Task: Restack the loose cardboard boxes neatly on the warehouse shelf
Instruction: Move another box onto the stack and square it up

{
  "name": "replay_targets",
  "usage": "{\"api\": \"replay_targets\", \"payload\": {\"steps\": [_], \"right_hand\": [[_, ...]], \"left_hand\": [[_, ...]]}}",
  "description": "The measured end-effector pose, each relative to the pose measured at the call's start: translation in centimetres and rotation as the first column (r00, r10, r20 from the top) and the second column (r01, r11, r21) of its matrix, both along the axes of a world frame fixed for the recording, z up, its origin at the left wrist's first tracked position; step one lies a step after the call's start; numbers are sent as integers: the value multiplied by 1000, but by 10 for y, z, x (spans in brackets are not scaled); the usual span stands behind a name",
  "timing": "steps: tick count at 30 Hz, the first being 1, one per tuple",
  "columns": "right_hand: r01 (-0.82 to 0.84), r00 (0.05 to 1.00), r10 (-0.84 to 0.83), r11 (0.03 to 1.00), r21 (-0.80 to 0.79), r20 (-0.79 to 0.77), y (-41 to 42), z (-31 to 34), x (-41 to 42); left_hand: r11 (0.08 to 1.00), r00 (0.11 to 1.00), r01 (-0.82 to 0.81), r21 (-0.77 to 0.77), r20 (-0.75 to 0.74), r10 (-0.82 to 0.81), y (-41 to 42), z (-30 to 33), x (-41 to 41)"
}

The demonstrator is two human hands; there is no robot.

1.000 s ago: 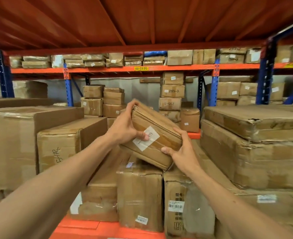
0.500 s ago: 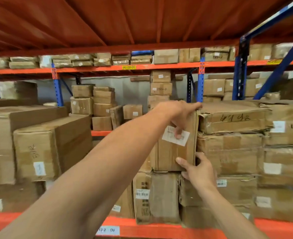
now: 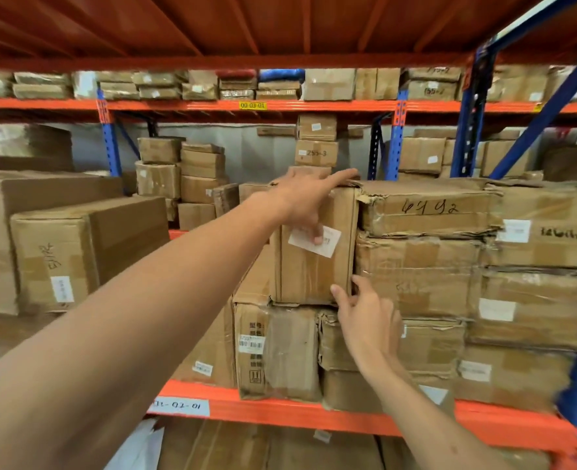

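Shelf point(image 3: 280, 410), box point(image 3: 314, 276) under left fingers point(image 3: 317, 237)

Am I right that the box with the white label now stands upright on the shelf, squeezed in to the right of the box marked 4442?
Not quite. The head view shows the labelled box upright on the shelf, but to the left of the box marked 4442, not the right. The left hand rests over its top and label; the right hand touches its lower right corner.
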State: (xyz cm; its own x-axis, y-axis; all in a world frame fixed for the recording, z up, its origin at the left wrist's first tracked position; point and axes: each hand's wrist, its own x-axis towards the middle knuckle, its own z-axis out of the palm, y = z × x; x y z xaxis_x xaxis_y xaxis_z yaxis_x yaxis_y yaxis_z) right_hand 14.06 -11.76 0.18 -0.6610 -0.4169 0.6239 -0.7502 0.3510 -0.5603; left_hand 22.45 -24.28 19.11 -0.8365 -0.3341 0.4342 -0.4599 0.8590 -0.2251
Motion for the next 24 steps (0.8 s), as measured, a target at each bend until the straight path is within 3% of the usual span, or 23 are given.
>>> {"api": "replay_targets", "payload": {"steps": [4, 9, 13, 19, 24], "right_hand": [[-142, 952, 106, 984, -109, -286, 10, 25, -5], [-159, 756, 224, 974, 159, -616, -8, 102, -22], [-29, 719, 259, 938, 344, -645, -26, 134, -43], [-11, 725, 215, 953, 301, -654, -34, 125, -48], [16, 749, 211, 942, 335, -628, -33, 128, -43]], "left_hand": [[996, 965, -76, -36, -253, 64, -10, -45, 42], [994, 983, -79, 71, -160, 90, -16, -50, 62], [984, 991, -31, 177, -125, 54, -21, -52, 55], [980, 988, -19, 196, -146, 48, -33, -54, 44], [986, 981, -149, 75, -117, 157, -22, -56, 44]]}}
